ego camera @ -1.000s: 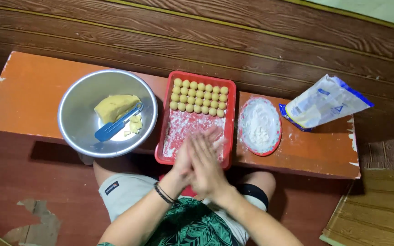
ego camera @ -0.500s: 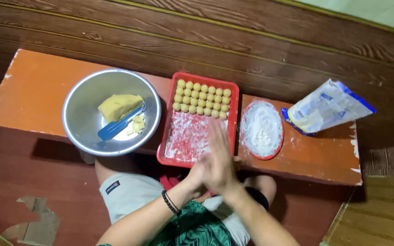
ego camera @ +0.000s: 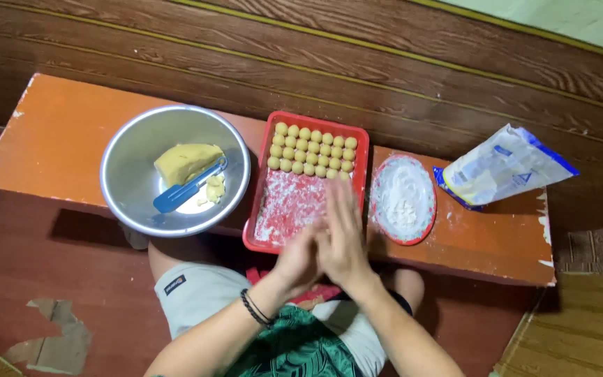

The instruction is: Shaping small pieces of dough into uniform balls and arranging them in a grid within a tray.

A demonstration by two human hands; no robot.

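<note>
You have one package in view: a soft plastic bag, white with blue edges and blue printed patches, lying on its side. Taking the red tray as your landmark, the bag lies well to the right of it on the orange worktop, beyond the round red-rimmed plate of white powder, and its open, crumpled end points back toward the tray. A small dark label sits on your grey shorts, below the tray's left corner.
</note>
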